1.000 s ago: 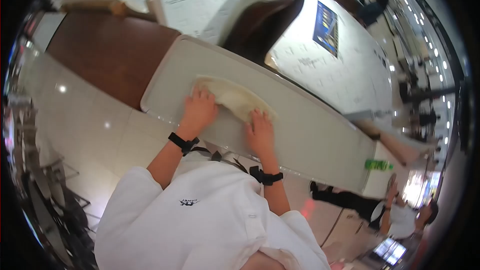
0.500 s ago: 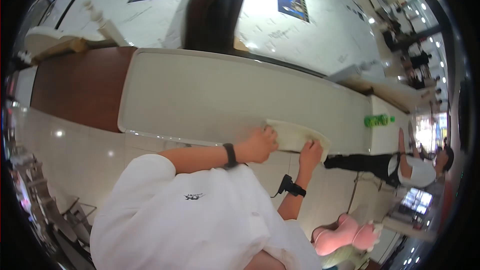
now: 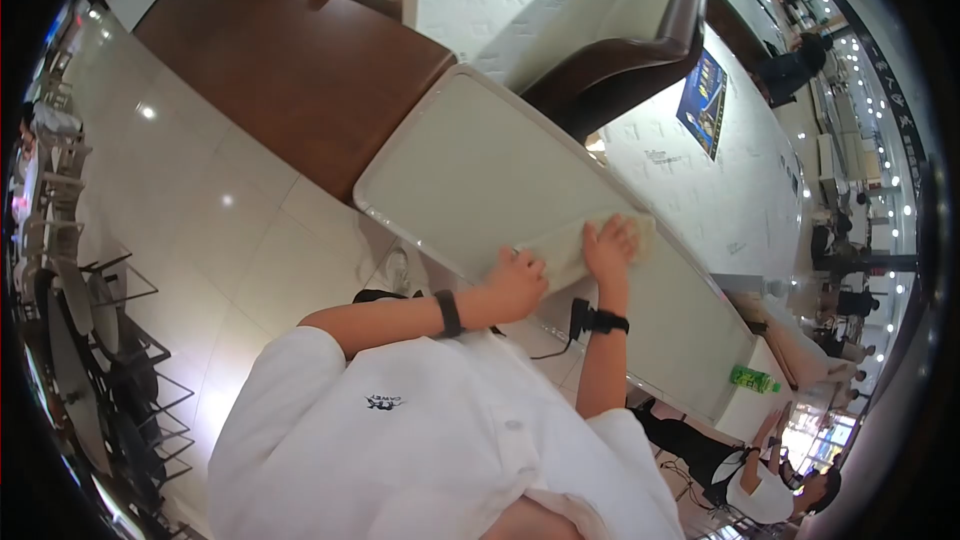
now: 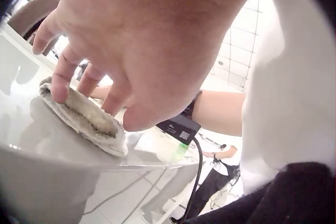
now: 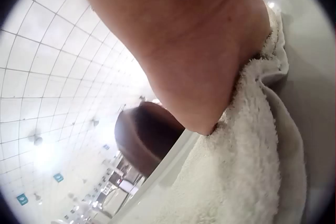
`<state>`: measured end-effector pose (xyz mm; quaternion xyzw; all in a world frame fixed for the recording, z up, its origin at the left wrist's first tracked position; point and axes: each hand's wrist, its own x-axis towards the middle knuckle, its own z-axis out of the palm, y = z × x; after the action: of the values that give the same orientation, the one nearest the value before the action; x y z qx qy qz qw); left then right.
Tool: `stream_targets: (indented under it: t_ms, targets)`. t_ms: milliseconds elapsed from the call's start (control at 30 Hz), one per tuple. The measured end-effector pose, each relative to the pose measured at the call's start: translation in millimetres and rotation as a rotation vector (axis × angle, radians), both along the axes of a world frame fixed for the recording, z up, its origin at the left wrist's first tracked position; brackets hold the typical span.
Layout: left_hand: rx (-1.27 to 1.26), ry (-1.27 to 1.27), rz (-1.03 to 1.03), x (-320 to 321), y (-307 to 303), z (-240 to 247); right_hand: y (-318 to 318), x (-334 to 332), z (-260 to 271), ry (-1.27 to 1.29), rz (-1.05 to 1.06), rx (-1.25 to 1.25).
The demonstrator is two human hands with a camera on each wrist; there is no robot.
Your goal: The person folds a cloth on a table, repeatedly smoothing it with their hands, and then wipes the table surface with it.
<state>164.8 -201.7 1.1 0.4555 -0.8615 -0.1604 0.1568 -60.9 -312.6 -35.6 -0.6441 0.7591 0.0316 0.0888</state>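
A pale, towel-like cloth (image 3: 563,246) lies on the grey tabletop (image 3: 480,160). My left hand (image 3: 515,288) rests at its left end, and in the left wrist view the fingers of that hand (image 4: 136,40) are spread and slightly bent over the folded cloth (image 4: 86,121). Toward the table's far edge, my right hand (image 3: 612,248) lies with fingers spread on the cloth's other end. The right wrist view has the heel of this hand (image 5: 189,50) against the fluffy cloth (image 5: 226,176), which bunches at one side; its fingers are hidden there.
A brown wooden surface (image 3: 310,70) adjoins the table's left end. Beyond the far edge stands a dark curved chair back (image 3: 610,65). A green bottle (image 3: 752,379) is past the right end, near a person in a white top (image 3: 760,493).
The head view has turned. Compared with half a second ago, the cloth and my right hand are nearer the table's far edge, and that hand's fingers have spread from a bent pose.
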Motion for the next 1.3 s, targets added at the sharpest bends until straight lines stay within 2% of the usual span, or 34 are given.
stream_targets:
  t_ms: [33, 133, 233, 333, 400, 433, 533, 633, 700, 867, 1100, 1200, 1300]
  targets:
    - [0.019, 0.015, 0.053, 21, 5, 2, -3, 30, 1, -0.02, 0.059, -0.019]
    - [-0.184, -0.043, 0.276, 83, 6, 3, -32, 122, 5, -0.089, 0.22, -0.124]
    - [0.007, -0.128, 0.497, 132, 10, 3, -45, 198, 6, -0.098, 0.388, -0.152]
    - [-0.098, -0.183, 0.73, 166, 13, -1, -53, 264, 10, -0.124, 0.539, -0.165]
    - [-0.064, -0.2, 0.835, 174, 10, 9, -66, 297, 10, -0.131, 0.654, -0.206]
    - [-0.046, -0.205, 0.877, 175, 10, 14, -68, 308, 7, -0.161, 0.672, -0.249]
    - [-0.354, -0.344, 0.696, 176, 1, -9, -69, 316, -6, -0.234, 0.714, -0.384]
    - [-0.121, -0.253, 0.518, 159, 5, -17, -64, 291, -13, -0.285, 0.719, -0.494]
    - [-0.083, -0.263, 0.452, 139, 7, -19, -59, 264, -13, -0.305, 0.673, -0.504]
    - [0.011, -0.242, 0.207, 64, 3, -14, -40, 143, -7, -0.245, 0.451, -0.421]
    - [-0.062, -0.122, -0.417, -89, 9, -20, 70, -91, -3, -0.038, -0.055, -0.337]
    - [-0.047, -0.02, -0.64, -149, 21, -25, 128, -162, 3, -0.002, -0.238, -0.269]
    - [0.0, 0.05, -0.79, -197, 39, -27, 171, -227, -13, -0.025, -0.361, -0.267]
